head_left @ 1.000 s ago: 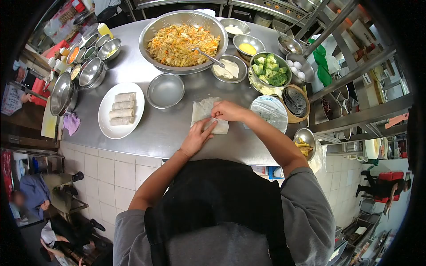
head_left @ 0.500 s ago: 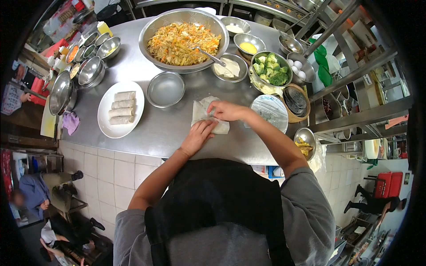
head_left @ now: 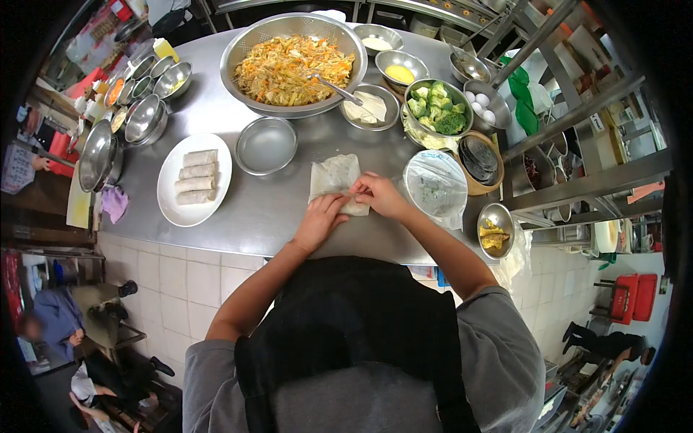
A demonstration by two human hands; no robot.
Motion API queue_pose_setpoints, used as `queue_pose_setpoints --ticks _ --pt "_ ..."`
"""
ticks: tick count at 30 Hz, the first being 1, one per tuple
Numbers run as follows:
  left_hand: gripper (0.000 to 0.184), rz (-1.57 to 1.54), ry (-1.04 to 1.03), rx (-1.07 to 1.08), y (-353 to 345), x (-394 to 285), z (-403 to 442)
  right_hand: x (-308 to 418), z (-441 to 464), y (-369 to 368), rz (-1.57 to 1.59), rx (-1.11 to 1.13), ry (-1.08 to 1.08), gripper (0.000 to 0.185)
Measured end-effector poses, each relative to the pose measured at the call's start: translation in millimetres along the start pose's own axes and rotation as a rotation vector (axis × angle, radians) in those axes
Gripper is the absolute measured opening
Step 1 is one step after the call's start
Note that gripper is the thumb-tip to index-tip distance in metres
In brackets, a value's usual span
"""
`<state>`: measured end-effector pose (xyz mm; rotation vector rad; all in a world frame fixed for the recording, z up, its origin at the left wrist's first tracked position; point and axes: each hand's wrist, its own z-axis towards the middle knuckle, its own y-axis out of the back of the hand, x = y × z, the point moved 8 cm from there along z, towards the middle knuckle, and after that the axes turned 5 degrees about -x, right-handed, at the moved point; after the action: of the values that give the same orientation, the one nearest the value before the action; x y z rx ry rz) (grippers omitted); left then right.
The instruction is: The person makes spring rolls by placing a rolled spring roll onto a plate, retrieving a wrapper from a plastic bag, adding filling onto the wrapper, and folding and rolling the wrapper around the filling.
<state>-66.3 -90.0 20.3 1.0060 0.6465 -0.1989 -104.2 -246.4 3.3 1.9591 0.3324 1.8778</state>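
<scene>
A pale, thin spring roll wrapper (head_left: 336, 172) lies on the steel table, its near part folded over under my hands. My left hand (head_left: 321, 220) presses its curled fingers on the near-left part of the wrapper. At the right edge, my right hand (head_left: 381, 195) pinches the wrapper with its fingertips. Any filling inside the fold is hidden by my fingers. To the left, a white oval plate (head_left: 169, 182) carries several finished rolls (head_left: 196, 176). Just beyond the wrapper stands a steel bowl (head_left: 266, 146).
A large colander (head_left: 238, 85) of shredded vegetable filling (head_left: 292, 71), with a spoon, stands at the back. Further right are a bowl with square wrappers (head_left: 368, 108), broccoli (head_left: 437, 108), eggs (head_left: 481, 105) and a plastic-covered bowl (head_left: 434, 184). A metal rack (head_left: 585, 177) borders the right side.
My right hand has come down from the wrapper's upper part to its right edge. The wrapper's far part now lies flatter and uncovered. My left hand stays on the near part.
</scene>
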Motion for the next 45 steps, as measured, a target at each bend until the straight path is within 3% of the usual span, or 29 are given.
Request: queue_pose_setpoints --ticks 4,7,13,19,25,40,45 --pt "0.049 0.023 0.001 0.026 3.5 -0.1 4.2 13.5 -15.0 2.3 -0.387 -0.257 0.198 0.023" --pt "0.048 0.032 0.037 0.103 -4.1 8.7 9.5 43.1 -34.6 -5.5 -0.429 -0.388 0.253 0.029" --pt "0.053 -0.057 0.032 0.222 -4.3 19.2 18.3 48.6 -45.8 -31.4 -0.420 -0.292 0.227 0.048" --pt "0.062 -0.297 0.104 0.275 5.7 33.3 18.7 40.2 -42.6 -35.3 -0.489 -0.235 0.242 0.052" --pt "0.061 0.024 0.141 0.312 14.1 29.1 15.0 35.6 -35.2 -37.0 -0.505 -0.302 0.270 0.053" --pt "0.054 -0.017 0.172 0.315 11.1 37.6 22.1 26.5 -20.3 -32.6 -0.438 -0.123 0.188 0.050" --pt "0.051 -0.034 0.263 0.337 17.4 37.8 25.5 31.5 -18.8 -22.2 -0.356 -0.183 0.159 0.046"
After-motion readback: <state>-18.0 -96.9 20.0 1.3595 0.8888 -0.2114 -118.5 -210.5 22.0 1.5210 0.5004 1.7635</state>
